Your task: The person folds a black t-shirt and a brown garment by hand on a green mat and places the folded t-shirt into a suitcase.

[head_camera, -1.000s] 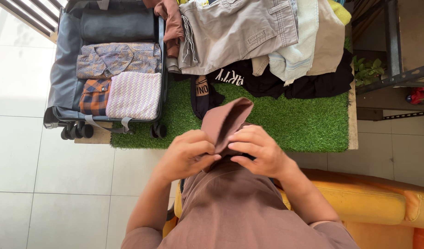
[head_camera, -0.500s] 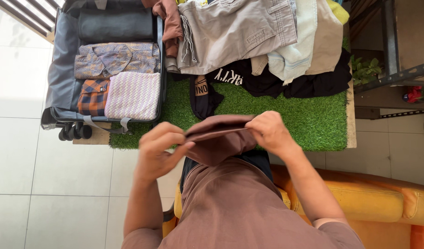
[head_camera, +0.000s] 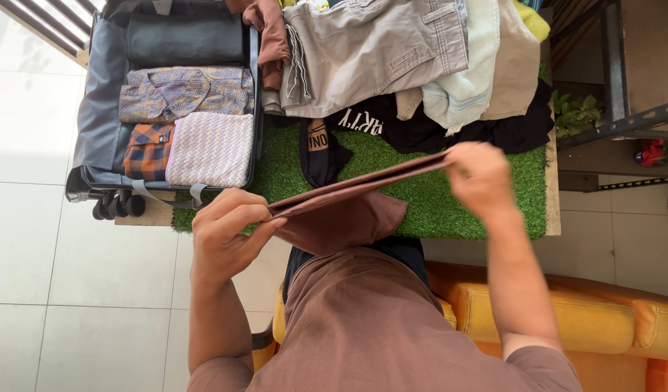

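Observation:
I hold a brown garment (head_camera: pixel 348 210) stretched flat between both hands, above the front edge of a green turf mat (head_camera: pixel 421 203). My left hand (head_camera: pixel 228 225) pinches its left end, my right hand (head_camera: pixel 479 174) grips the right end, slightly blurred. Part of the garment sags below the taut upper edge. An open grey suitcase (head_camera: pixel 94 123) lies at the upper left with folded clothes in it: a pink-white patterned piece (head_camera: pixel 210 149), an orange plaid piece (head_camera: pixel 146 151) and a blue-brown patterned shirt (head_camera: pixel 185 91).
A pile of loose clothes (head_camera: pixel 392 51) covers the back of the mat, with black garments (head_camera: pixel 421 127) underneath. I sit on an orange-yellow seat (head_camera: pixel 602 319). A metal rack (head_camera: pixel 617 123) and a small plant (head_camera: pixel 573 112) stand at the right. White floor tiles lie on the left.
My hands have moved apart, the right one far to the right, pulling the brown garment from a bunched fold into a long flat strip.

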